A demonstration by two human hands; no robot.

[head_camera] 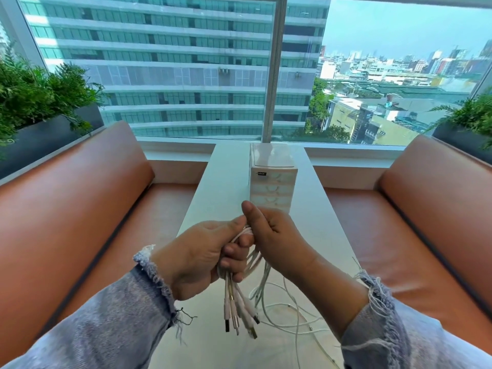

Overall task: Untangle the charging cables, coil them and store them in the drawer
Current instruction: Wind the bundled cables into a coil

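Several charging cables (241, 311) hang bunched in my clenched left grip (197, 259), plugs dangling, tails sprawled on the counter (229, 166). My right grip (271, 235) pinches the bundle's top. Tugging hard could cinch loops into knots or drag tails off the edge, short of the drawer unit (273, 182).

High-rise office lounge: window (170, 65), leather benches (66, 209).

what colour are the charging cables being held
White, with pale pink sleeves near the plugs. The charging cables show best in the head view.
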